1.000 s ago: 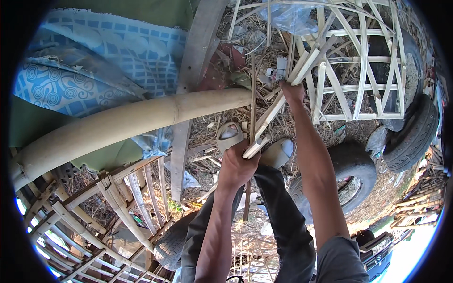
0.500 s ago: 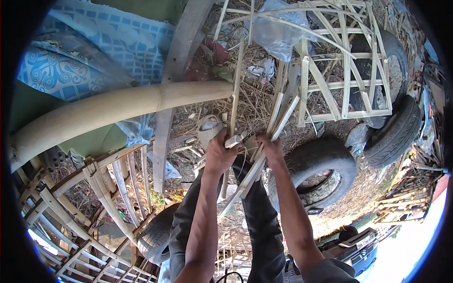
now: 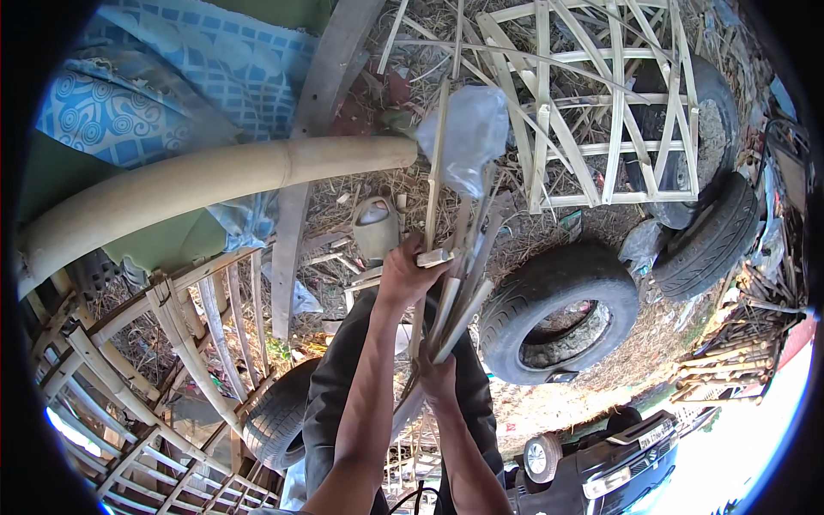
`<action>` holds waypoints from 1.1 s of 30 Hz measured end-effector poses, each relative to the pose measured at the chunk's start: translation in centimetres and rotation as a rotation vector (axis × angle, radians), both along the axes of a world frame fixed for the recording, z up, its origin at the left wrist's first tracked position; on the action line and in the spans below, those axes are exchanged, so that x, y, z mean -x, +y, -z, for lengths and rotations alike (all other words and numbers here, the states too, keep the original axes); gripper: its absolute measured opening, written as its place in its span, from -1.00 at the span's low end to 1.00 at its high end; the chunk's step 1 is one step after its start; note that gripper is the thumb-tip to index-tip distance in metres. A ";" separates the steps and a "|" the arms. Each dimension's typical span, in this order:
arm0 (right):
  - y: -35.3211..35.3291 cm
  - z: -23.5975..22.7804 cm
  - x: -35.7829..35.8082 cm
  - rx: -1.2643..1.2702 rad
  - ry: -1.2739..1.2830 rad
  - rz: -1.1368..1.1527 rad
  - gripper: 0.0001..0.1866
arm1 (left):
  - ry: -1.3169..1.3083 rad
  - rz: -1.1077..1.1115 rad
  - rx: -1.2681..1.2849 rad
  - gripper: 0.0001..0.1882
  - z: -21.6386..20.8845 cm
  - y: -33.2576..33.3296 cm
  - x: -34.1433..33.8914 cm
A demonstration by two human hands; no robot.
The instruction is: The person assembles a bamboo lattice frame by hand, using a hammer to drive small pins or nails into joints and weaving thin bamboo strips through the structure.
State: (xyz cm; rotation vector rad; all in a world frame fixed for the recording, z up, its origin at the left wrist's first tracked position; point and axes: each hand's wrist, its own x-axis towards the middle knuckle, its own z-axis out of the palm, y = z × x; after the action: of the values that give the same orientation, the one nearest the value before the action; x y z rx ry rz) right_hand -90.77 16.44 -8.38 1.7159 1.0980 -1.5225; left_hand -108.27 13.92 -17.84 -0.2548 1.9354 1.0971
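My left hand (image 3: 407, 268) is closed around a long upright bamboo strip (image 3: 436, 172). A short pale wooden piece (image 3: 435, 257) with a squared end shows at its thumb side; its kind cannot be made out. Lower down, close to my legs, my right hand (image 3: 436, 378) grips a bundle of split bamboo strips (image 3: 464, 316), slightly blurred. The bundle's upper ends reach toward a crumpled clear plastic bag (image 3: 472, 129), which lies against the upright strip. A beige container (image 3: 376, 227) with a cut opening stands just beyond my left hand.
A woven bamboo lattice panel (image 3: 614, 150) lies at the far right. Tyres (image 3: 558, 313) rest to the right and another tyre (image 3: 279, 416) at left. A thick bamboo pole (image 3: 223, 182) crosses a wooden beam (image 3: 296, 249). A bamboo frame (image 3: 120, 403) fills the lower left.
My right hand has drawn the bamboo bundle down toward my body. The plastic bag has shifted left and nearer. My left hand stays nearly in place.
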 end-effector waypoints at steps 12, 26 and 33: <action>-0.3 -1.5 -1.9 -0.123 -0.062 -0.038 -0.73 | 0.105 0.070 0.039 -0.62 0.9 -1.8 -0.3; 5.2 -2.7 3.4 0.145 0.498 0.454 -0.86 | 0.114 -0.047 0.108 -0.63 0.6 -3.2 0.3; 12.0 -5.1 7.9 -0.516 0.006 -0.121 -0.65 | 0.085 -0.101 0.046 -0.65 -1.6 -3.2 1.7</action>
State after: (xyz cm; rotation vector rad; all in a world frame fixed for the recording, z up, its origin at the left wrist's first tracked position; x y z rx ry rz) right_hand -98.72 28.42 -3.28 1.9247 1.6729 -1.2371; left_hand -109.97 10.76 -16.28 -0.3391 2.0437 1.1463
